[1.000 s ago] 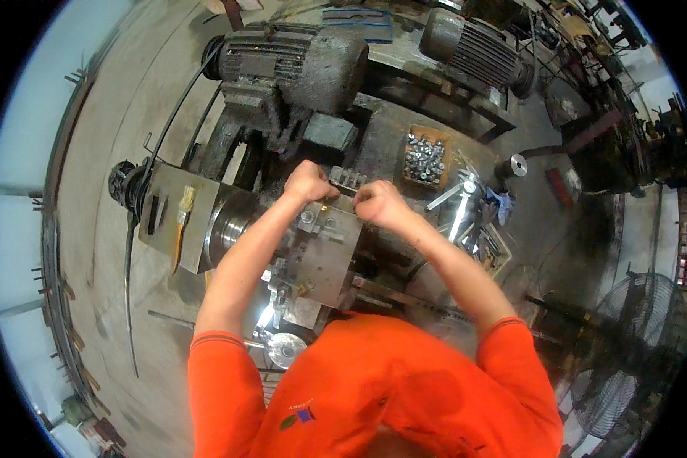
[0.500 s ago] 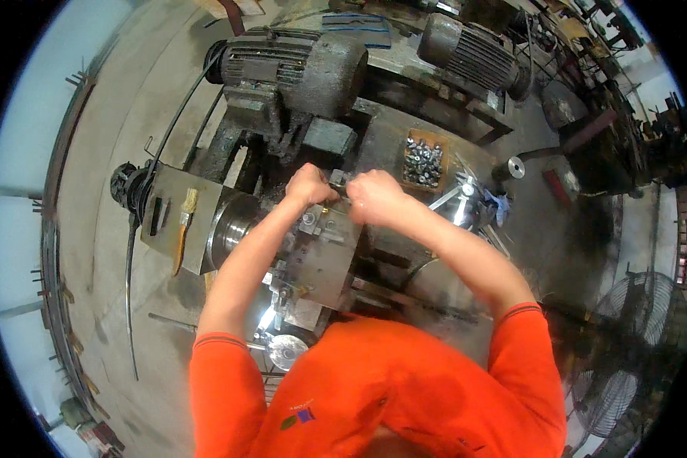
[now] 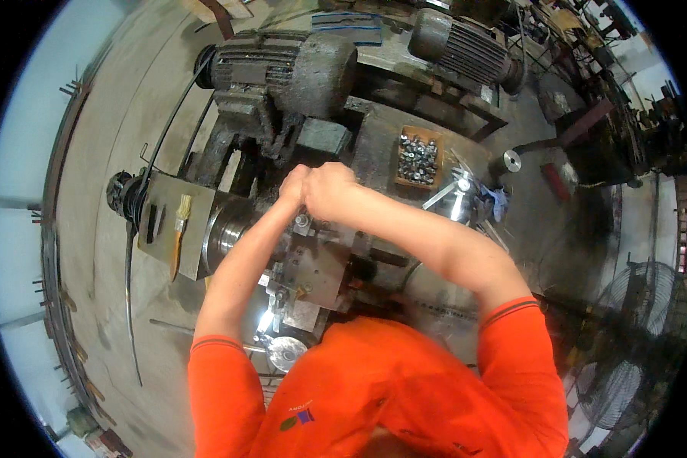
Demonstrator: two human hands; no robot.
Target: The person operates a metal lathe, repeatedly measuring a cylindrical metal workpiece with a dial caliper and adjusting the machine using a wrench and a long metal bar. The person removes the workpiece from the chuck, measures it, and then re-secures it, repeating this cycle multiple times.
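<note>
Both hands meet at the far side of a lathe's metal carriage (image 3: 320, 267). My left hand (image 3: 293, 185) has its fingers curled in, close beside a bolt (image 3: 302, 220) on the carriage. Pressed up against it, my right hand (image 3: 329, 188) is closed too, knuckles upward. Whatever the two grip is hidden beneath the fingers. Left of my left forearm is the shiny round chuck (image 3: 225, 233). Nearer my body, a round metal handwheel (image 3: 286, 353) shows below the carriage.
On the left cover plate (image 3: 151, 258) lies a wooden-handled brush (image 3: 179, 240). A dark greasy motor (image 3: 282, 69) stands beyond the hands. To the right are a box of small metal parts (image 3: 418, 183), a shiny lever hub (image 3: 458, 200), a blue rag (image 3: 499, 204) and a caged fan (image 3: 637, 305).
My right hand has moved left against my left hand, which also shifted slightly left. The dark piece that showed between them is now covered. The whole view has shifted a little.
</note>
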